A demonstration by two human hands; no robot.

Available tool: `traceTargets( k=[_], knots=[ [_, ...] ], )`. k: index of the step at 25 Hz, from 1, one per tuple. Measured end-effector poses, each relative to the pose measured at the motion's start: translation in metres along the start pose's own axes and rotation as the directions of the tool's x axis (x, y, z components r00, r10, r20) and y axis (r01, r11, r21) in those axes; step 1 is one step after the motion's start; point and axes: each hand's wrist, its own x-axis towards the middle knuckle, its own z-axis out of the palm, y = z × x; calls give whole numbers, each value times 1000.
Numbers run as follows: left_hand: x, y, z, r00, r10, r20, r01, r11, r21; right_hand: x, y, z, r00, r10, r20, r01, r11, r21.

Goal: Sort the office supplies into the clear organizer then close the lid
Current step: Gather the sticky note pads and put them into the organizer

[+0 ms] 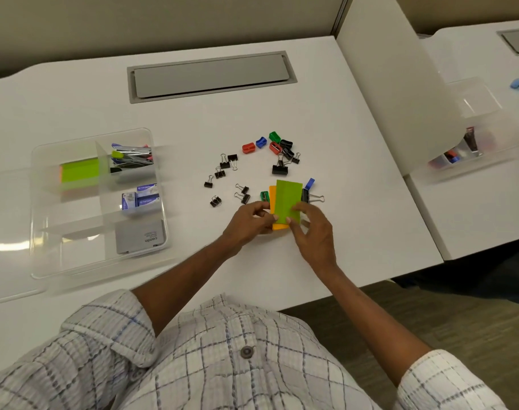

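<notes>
Green paper on top and orange beneath: a rectangular green sticky-note pad (pixel 288 199) and an orange sticky-note pad (pixel 279 225) are held stacked over the white desk (pixel 341 137), the left hand (pixel 248 221) pinching their left edge and the right hand (pixel 313 232) gripping the right. The step looks like gathering pads; next they need carrying left to the clear plastic organizer (pixel 72 257), while farther off black binder clips (pixel 222 170) and coloured plastic sharpeners (pixel 249 148) lie unsorted.

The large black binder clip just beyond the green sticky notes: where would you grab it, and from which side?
Probably by its black body, pinched from above. The large binder clip has wire handles pointing away toward the crowded sharpeners, while the table to its left is bare, so approaching from there looks safest.
</notes>
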Motion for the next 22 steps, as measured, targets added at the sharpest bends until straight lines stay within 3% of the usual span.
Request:
traceTargets(
  k=[3,9,14,22],
  knots=[
    [-2,1,-8,1000,20,6,-19,997,-72,16,-9,-3,982,189,6,-187,962,198],
    [-4,-1,-37,999,-23,-36,16,984,-179,37,-12,-4,953,303,-9,-286,909,302],
    [-9,2,-57,995,-9,-99,-12,978,-209,51,-22,-12,936,238,258,-343,778,527],
    [-30,6,-68,994,50,93,-26,970,-243,39,-46,10,869,154,470,-373,828,419]
  ],
)
